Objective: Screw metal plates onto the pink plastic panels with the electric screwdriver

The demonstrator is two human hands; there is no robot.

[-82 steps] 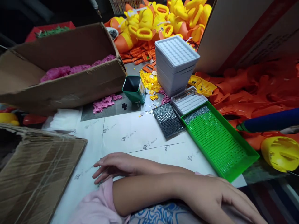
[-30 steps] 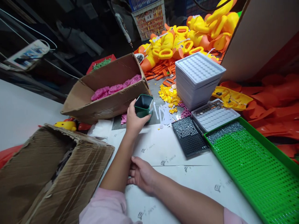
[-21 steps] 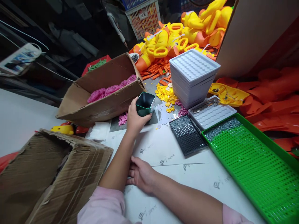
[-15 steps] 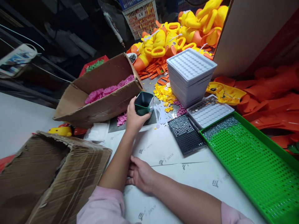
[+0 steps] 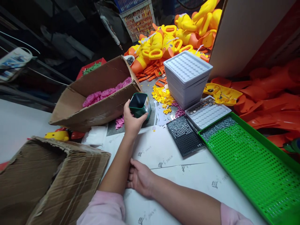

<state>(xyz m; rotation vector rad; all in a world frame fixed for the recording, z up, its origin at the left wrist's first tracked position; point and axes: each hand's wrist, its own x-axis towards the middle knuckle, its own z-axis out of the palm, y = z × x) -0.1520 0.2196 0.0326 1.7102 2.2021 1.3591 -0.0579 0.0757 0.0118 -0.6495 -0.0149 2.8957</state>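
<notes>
My left hand (image 5: pixel 133 120) is closed round the near left side of a dark green square cup (image 5: pixel 146 109), thumb on the near face and fingers on the left. The cup's mouth faces up and its inside looks dark; whether its base rests on the table is hard to tell. Pink small pieces (image 5: pixel 119 122) lie to its left, partly hidden by the hand. White strips (image 5: pixel 161 114) and yellow small parts (image 5: pixel 162 95) lie to its right. My right hand (image 5: pixel 142 179) rests on the white printed sheet beside my left forearm, fingers loosely curled and holding nothing.
A cardboard box (image 5: pixel 105 109) with pink parts stands behind the cup, another box (image 5: pixel 77 178) near left. Rightward are a black perforated tray (image 5: pixel 187 140), a stack of white trays (image 5: pixel 187 84) and a green tray (image 5: pixel 248 162). Yellow duck-shaped pieces (image 5: pixel 157 40) are heaped behind.
My arms were crossed with the cup standing untouched; they have uncrossed and my left hand has taken hold of the cup. Lately the view has shifted slightly; my right hand stays put.
</notes>
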